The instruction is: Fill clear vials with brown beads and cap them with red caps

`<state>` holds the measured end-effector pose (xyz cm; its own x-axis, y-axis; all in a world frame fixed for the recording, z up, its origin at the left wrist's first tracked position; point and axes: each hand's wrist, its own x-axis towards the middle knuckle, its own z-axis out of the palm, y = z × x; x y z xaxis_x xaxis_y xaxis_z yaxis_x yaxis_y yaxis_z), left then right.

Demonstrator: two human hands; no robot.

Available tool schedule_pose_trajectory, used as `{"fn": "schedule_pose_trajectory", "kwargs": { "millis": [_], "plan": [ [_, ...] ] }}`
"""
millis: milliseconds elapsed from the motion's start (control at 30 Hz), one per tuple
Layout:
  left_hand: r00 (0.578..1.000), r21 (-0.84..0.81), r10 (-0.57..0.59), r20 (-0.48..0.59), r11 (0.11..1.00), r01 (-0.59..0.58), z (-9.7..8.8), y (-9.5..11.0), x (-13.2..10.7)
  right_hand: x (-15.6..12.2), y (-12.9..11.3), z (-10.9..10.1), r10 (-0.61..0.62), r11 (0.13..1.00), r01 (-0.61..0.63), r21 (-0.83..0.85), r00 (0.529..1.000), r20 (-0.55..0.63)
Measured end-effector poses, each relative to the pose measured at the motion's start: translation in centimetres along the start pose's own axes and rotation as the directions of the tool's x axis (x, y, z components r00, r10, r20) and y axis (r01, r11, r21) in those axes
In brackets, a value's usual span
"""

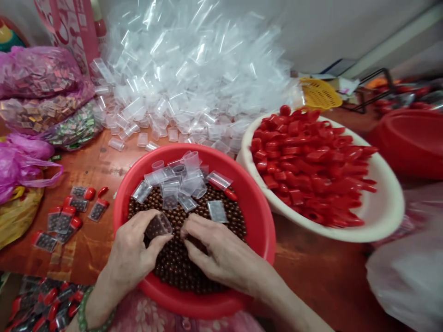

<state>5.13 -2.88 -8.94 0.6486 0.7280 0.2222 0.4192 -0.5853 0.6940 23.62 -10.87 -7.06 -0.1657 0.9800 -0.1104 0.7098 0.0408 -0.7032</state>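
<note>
My left hand point(136, 242), a green bead bracelet at its wrist, grips a small clear plastic container point(159, 226) over a red basin point(265, 221). Dark brown balls point(183, 272) fill the bottom of that basin. Just right of the container, my right hand point(211, 244) has its fingers curled together low over the balls; whatever they pinch is hidden. Behind both hands, a heap of clear containers point(173, 182) lies on the balls. One container with a red part point(221, 180) rests at the heap's right, and a flat clear one point(217, 211) lies nearer.
A white basin point(387, 216) of red plastic pieces point(308, 161) stands right. Clear containers point(194, 78) are piled behind. Filled red-capped containers point(65, 219) lie left, below pink bags point(44, 87). More fill a place point(44, 299) at lower left. A red tub point(411, 143) sits far right.
</note>
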Motion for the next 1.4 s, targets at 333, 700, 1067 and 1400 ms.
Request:
{"fn": "schedule_pose_trajectory", "kwargs": {
  "millis": [333, 700, 1067, 1400],
  "plan": [
    [0.989, -0.062, -0.119, 0.086, 0.990, 0.124, -0.2, 0.4, 0.2, -1.1, 6.1, -2.5, 0.386, 0.800, -0.447, -0.399, 0.894, -0.229],
    [0.991, -0.100, -0.100, 0.090, 0.989, 0.109, -0.1, 0.1, -0.3, -1.4, 5.8, -2.4, 0.336, 0.839, -0.382, -0.387, 0.924, -0.184],
    [0.997, -0.146, -0.050, 0.066, 0.988, 0.060, 0.0, 0.2, -0.3, 0.2, 7.8, -2.0, 0.443, 0.631, -0.546, -0.552, 0.837, -0.321],
    [0.990, -0.326, -0.106, 0.093, 0.936, 0.130, -0.4, 0.5, -0.2, -4.0, 4.8, -2.9, 0.368, 0.928, -0.352, 0.121, 0.823, -0.432]
  ]
}}
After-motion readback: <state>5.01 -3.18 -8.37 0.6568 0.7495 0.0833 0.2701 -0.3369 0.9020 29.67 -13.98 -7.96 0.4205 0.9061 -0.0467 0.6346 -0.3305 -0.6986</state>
